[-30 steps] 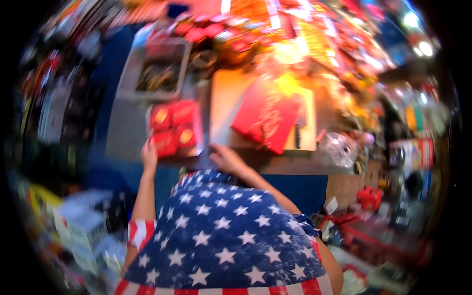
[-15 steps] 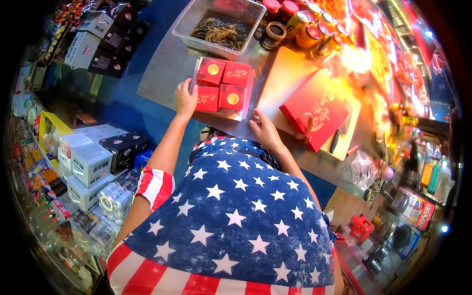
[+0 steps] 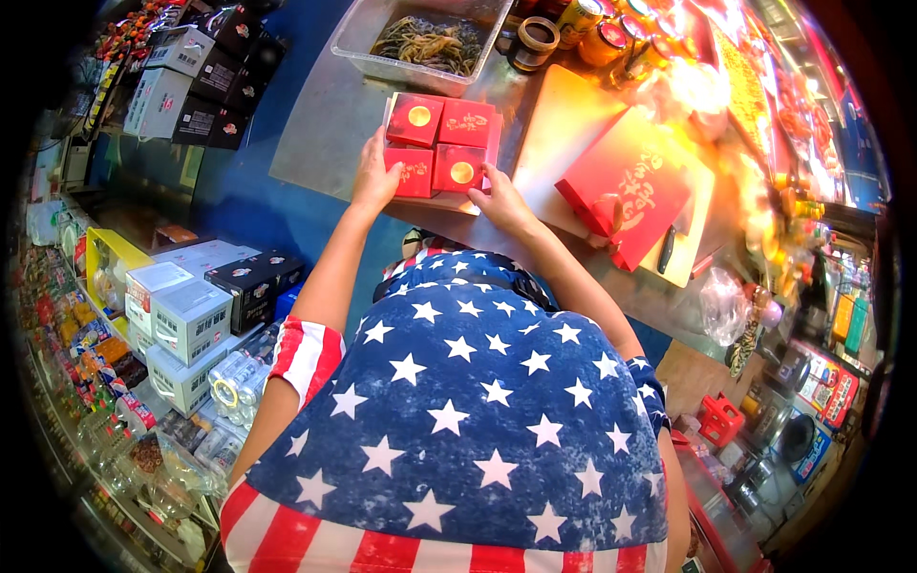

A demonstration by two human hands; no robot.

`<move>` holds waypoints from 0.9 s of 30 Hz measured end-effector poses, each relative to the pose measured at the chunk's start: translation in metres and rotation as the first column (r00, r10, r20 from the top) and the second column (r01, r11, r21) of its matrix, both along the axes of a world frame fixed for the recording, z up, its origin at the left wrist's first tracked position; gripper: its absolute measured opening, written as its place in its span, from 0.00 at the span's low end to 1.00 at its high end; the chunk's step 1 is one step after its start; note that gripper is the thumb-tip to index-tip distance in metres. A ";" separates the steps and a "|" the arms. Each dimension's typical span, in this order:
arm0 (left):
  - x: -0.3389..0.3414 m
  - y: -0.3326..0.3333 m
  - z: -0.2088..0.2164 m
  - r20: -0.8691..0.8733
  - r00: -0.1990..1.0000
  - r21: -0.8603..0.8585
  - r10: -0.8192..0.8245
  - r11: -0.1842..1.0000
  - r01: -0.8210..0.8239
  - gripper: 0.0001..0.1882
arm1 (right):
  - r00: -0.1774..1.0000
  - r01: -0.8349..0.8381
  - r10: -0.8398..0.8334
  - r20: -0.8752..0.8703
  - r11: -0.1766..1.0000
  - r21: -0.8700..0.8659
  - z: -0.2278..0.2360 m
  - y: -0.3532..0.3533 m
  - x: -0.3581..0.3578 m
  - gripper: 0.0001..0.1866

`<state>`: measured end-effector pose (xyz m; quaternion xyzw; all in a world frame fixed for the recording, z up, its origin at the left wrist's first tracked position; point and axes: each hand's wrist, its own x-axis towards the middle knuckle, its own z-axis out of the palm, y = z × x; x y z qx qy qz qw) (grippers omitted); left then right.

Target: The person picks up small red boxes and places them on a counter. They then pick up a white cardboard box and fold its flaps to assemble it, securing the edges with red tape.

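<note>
Several small red boxes, two of them with a gold disc on top, sit together in a shallow open gift box [image 3: 493,143] at the metal table's near side. My left hand [image 3: 376,178] is closed on the gift box's left side, its thumb over the front-left small box [image 3: 413,172]. At the near right corner my right hand [image 3: 501,199] pinches the edge beside the front-right small box [image 3: 459,170]. To the right, a large red lid [image 3: 627,189] with gold lettering and a ribbon bow lies on a cutting board [image 3: 546,124].
A clear plastic tub [image 3: 358,55] of dark, stringy food stands behind the gift box. A black-handled knife [image 3: 667,250] rests on the board's near right part. Jars [image 3: 602,43] crowd the far side, and stacked cartons [image 3: 191,320] stand at my left.
My right hand has gone from the table edge up to the gift box's near right corner. The left hand now wraps the box's side more firmly. The view has shifted slightly.
</note>
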<state>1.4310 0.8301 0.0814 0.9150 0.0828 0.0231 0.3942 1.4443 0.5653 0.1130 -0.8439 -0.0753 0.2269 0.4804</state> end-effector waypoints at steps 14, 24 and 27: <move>0.001 0.013 0.031 -0.260 0.888 0.065 -0.378 0.911 0.407 0.75 | 0.924 -0.104 0.245 0.295 0.901 -0.422 0.019 0.021 0.093 0.39; 0.007 0.008 0.020 -0.268 0.891 0.101 -0.367 0.909 0.405 0.71 | 0.963 -0.218 0.267 0.027 0.838 -0.500 -0.010 0.039 0.107 0.41; 0.007 0.014 0.015 -0.226 0.897 0.076 -0.381 0.911 0.406 0.70 | 0.964 -0.217 0.263 0.031 0.850 -0.480 0.001 0.042 0.103 0.43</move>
